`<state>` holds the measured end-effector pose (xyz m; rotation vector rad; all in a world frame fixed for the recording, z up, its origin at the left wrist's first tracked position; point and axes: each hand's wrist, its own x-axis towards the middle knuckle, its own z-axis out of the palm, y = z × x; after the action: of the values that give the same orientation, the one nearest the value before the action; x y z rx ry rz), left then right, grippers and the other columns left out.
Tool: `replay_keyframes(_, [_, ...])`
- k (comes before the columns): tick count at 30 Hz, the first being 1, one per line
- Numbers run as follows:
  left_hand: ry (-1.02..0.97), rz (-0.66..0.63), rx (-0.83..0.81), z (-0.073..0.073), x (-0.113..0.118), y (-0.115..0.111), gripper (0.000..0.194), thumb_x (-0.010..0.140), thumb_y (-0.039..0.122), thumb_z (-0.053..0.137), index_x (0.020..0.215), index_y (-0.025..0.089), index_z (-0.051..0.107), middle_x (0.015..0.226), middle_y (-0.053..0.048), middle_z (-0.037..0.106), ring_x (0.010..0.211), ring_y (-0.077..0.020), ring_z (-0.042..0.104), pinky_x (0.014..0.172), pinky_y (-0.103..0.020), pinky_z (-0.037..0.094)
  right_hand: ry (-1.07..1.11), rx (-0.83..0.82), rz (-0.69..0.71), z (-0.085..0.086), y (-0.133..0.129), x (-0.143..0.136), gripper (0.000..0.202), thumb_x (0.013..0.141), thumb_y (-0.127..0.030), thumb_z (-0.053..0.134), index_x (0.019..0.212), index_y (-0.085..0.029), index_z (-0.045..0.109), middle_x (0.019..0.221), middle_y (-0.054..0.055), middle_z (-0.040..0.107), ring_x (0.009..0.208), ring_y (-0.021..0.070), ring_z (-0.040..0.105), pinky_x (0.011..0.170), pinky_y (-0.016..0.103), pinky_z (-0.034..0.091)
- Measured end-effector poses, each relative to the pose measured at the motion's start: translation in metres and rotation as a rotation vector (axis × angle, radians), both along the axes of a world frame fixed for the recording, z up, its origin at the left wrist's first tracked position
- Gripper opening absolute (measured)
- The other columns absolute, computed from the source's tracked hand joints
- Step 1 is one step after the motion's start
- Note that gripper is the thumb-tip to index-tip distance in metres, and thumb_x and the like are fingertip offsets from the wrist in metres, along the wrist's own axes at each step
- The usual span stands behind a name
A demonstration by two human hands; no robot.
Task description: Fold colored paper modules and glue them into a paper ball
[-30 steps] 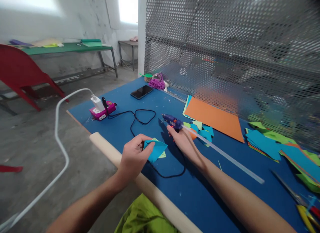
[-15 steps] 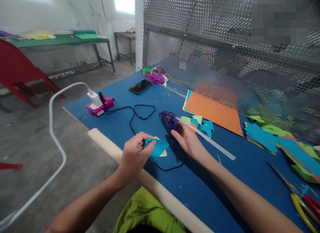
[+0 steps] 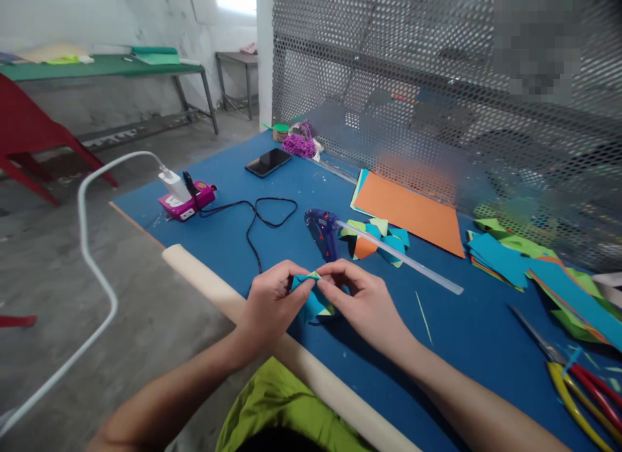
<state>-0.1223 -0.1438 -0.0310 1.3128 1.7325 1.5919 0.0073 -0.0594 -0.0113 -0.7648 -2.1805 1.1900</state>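
A small folded piece of blue and light green paper (image 3: 315, 302) is pinched between both hands over the near part of the blue table. My left hand (image 3: 272, 303) grips its left side, thumb on top. The fingertips of my right hand (image 3: 364, 300) press together on its upper right corner. Just beyond the hands a dark blue glue gun (image 3: 322, 230) stands on the table, a long clear glue stick (image 3: 413, 264) jutting out of its back to the right. Behind that stick lie folded blue, green and orange paper pieces (image 3: 367, 246).
Orange sheets (image 3: 411, 212) lie by the perforated metal screen. Paper strips (image 3: 500, 261) and scissors (image 3: 558, 368) are at the right. A phone (image 3: 268, 162), purple yarn (image 3: 299, 146) and a pink power adapter (image 3: 187, 203) sit farther back. A cream roll (image 3: 208, 280) runs along the near edge.
My right hand has let go of the glue gun, moved back toward me and taken hold of the folded paper. The glue gun now stands free. My left hand still holds the paper.
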Motion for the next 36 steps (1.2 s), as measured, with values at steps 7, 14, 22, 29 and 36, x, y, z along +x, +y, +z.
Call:
replay_keyframes(7, [-0.076,-0.052,-0.042,0.0033,0.0022,0.0009,0.010,0.078,0.021,0.057,0.074,0.014,0.063,0.051,0.006,0.041,0.046,-0.0065,0.031,0.043,-0.019,0.028,0.077,0.025,-0.003,-0.0044,-0.0017,0.0062,0.012,0.084,-0.022,0.056,0.074,-0.018,0.061,0.068,-0.001,0.057,0.062,0.0099,0.051,0.058,0.021,0.042])
replay_keyframes(14, [-0.124,-0.036,-0.037,0.0036,0.0038,-0.0012,0.012,0.080,0.026,0.055,0.077,0.015,0.061,0.047,0.009,0.027,0.043,-0.0063,0.021,0.040,-0.019,0.021,0.130,0.014,-0.006,-0.0069,-0.0046,0.0059,0.009,0.084,-0.020,0.056,0.077,-0.018,0.062,0.070,-0.001,0.058,0.063,0.0102,0.053,0.059,0.021,0.043])
replay_keyframes(22, [-0.153,-0.084,-0.050,0.0033,0.0003,-0.0027,0.011,0.080,0.025,0.055,0.076,0.015,0.060,0.049,0.009,0.026,0.044,-0.0062,0.021,0.041,-0.020,0.018,0.186,0.107,0.032,-0.0102,-0.0056,0.0067,0.011,0.086,-0.015,0.053,0.082,-0.020,0.062,0.075,-0.001,0.060,0.067,0.0107,0.055,0.061,0.023,0.045])
replay_keyframes(29, [-0.206,-0.109,-0.099,0.0022,-0.0033,-0.0049,0.016,0.080,0.029,0.056,0.077,0.015,0.061,0.048,0.009,0.022,0.044,-0.0063,0.018,0.040,-0.021,0.015,0.207,0.343,0.075,-0.0082,-0.0078,0.0091,0.022,0.084,-0.005,0.048,0.090,-0.019,0.063,0.079,0.002,0.062,0.072,0.0117,0.059,0.064,0.025,0.048])
replay_keyframes(36, [-0.266,-0.091,-0.145,0.0059,-0.0006,-0.0051,0.017,0.078,0.030,0.055,0.074,0.014,0.060,0.049,0.007,0.032,0.046,-0.0063,0.025,0.041,-0.020,0.019,0.204,0.522,0.071,-0.0106,-0.0076,0.0082,0.023,0.085,-0.004,0.046,0.092,-0.018,0.063,0.081,0.006,0.063,0.075,0.0138,0.061,0.065,0.027,0.051])
